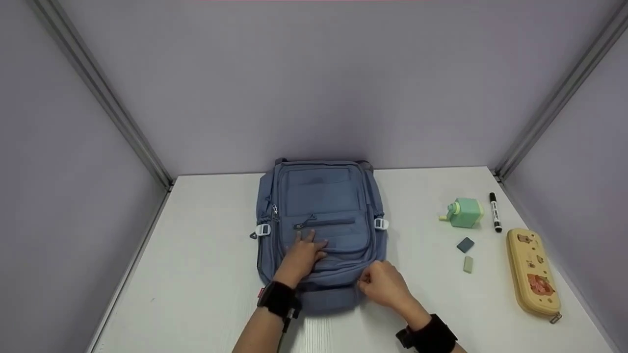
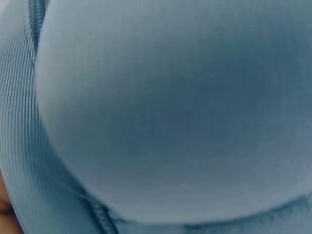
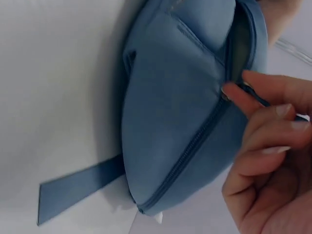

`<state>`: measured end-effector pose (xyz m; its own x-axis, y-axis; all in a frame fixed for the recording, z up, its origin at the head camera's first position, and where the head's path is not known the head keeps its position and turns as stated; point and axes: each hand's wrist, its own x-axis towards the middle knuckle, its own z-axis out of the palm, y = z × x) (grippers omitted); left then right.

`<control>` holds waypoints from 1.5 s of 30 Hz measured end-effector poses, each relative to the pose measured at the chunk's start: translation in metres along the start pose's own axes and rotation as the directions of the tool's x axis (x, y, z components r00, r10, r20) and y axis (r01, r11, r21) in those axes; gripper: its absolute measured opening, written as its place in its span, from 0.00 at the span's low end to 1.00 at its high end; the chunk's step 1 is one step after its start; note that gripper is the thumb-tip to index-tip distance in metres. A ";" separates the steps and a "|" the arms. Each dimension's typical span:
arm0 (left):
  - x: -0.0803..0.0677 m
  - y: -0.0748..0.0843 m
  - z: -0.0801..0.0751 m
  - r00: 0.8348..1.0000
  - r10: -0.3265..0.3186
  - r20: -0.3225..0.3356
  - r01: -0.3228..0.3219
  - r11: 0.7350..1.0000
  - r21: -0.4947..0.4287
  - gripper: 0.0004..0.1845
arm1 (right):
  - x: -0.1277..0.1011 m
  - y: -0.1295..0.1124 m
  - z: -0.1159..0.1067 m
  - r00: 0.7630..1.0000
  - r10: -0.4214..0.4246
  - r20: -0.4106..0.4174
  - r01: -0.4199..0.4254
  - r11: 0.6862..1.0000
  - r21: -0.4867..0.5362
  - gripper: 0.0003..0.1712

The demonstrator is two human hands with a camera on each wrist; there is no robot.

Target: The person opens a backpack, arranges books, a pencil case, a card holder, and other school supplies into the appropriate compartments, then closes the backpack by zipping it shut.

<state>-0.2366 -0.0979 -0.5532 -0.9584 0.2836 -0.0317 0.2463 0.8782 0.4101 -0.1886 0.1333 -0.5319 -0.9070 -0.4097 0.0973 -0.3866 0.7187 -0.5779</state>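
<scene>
Blue backpack lay flat mid-bench. My left hand pressed open-palmed on its front pocket to steady it; my right hand pinched the zipper pull at the near edge.

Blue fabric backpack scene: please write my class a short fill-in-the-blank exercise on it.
1. The left hand rests flat on the blue fabric ____.
2. The right hand pinches the backpack's ____ pull.
3. The black marker pen lies beside a ____ pencil sharpener.
4. The long pencil case is ____ in colour.

Missing words: backpack; zip; green; yellow
</scene>
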 end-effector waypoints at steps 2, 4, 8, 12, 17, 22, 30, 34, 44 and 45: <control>0.002 0.002 -0.001 1.000 -0.006 0.017 0.006 1.000 0.014 0.22 | 0.000 -0.003 0.005 1.000 -0.015 -0.002 0.015 1.000 0.011 0.16; 0.003 0.002 0.000 1.000 -0.010 0.015 0.009 1.000 0.020 0.22 | 0.000 -0.009 0.011 0.999 -0.035 0.011 0.034 0.999 0.028 0.16; 0.001 0.001 0.003 1.000 0.005 -0.017 -0.004 0.999 0.032 0.22 | 0.001 -0.021 0.023 0.997 -0.076 0.022 0.075 0.996 0.045 0.14; -0.004 -0.001 0.005 0.999 0.026 -0.044 -0.025 1.000 0.020 0.24 | 0.001 -0.030 0.030 0.995 -0.101 0.010 0.100 0.994 0.040 0.13; -0.012 0.004 0.004 0.986 0.074 -0.147 -0.071 0.997 0.026 0.20 | 0.001 -0.030 0.033 0.996 -0.087 -0.005 0.087 0.996 0.036 0.16; -0.024 0.026 0.003 0.901 0.225 -0.372 -0.182 0.972 0.149 0.09 | 0.000 -0.027 0.034 0.996 -0.086 -0.033 0.087 0.995 0.044 0.21; -0.059 0.047 0.002 0.976 0.011 -0.219 -0.047 0.986 -0.158 0.30 | -0.006 -0.032 0.033 0.996 -0.065 -0.054 0.070 0.994 0.081 0.20; -0.069 0.044 0.005 0.999 -0.026 -0.043 0.009 0.936 -0.352 0.30 | -0.009 -0.038 0.035 0.996 -0.079 -0.049 0.083 0.992 0.100 0.19; -0.068 0.031 0.016 0.996 -0.009 0.086 0.064 0.750 -0.658 0.23 | -0.016 -0.037 0.036 0.964 -0.238 0.114 0.222 0.965 0.137 0.08; -0.068 0.031 0.016 0.995 -0.013 0.095 0.072 0.746 -0.662 0.22 | -0.016 -0.036 0.033 0.953 -0.263 0.148 0.241 0.959 0.152 0.08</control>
<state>-0.1618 -0.0840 -0.5534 -0.9436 0.3076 -0.1229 0.0190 0.4208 0.9070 -0.1550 0.0957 -0.5394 -0.7385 -0.6626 0.1247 -0.5635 0.5051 -0.6537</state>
